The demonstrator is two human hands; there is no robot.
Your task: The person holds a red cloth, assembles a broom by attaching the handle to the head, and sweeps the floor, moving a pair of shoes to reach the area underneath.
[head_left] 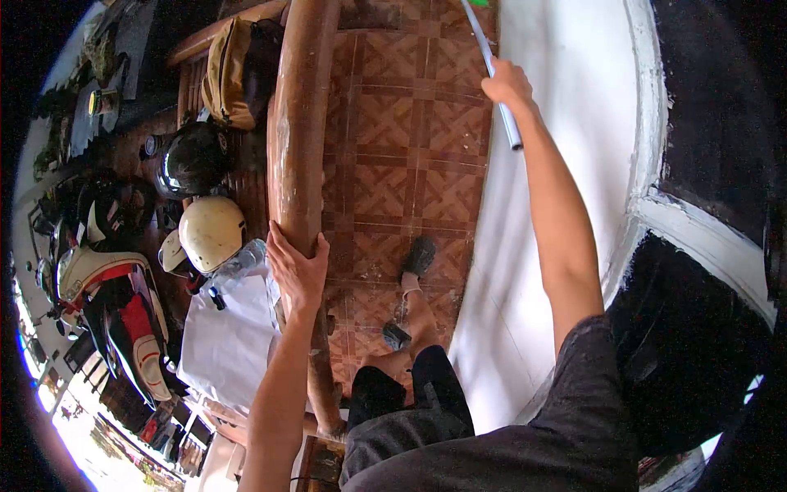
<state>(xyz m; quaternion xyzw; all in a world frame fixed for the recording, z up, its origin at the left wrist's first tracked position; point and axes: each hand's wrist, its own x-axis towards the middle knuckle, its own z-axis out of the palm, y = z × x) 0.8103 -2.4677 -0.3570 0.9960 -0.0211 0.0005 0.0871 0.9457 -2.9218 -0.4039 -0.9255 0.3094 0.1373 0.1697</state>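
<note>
My left hand [298, 271] lies over the thick wooden rail [299, 123] of a bench, fingers and thumb spread apart across it. At the upper right, my right hand [510, 84] is closed around a long pale-blue pole [482, 37]. The pole's lower end sticks out just below my fist, near the white wall. Its other end runs up and out of view, with a bit of green [479, 2] at the top edge. What is on that far end is cut off.
Brown patterned floor tiles [393, 189] lie between the bench and the white wall [566, 107]. Left of the rail are a cream helmet [211, 233], a dark helmet [193, 160], a tan bag [229, 75] and a white sheet [229, 336]. A motorcycle [115, 303] stands beyond.
</note>
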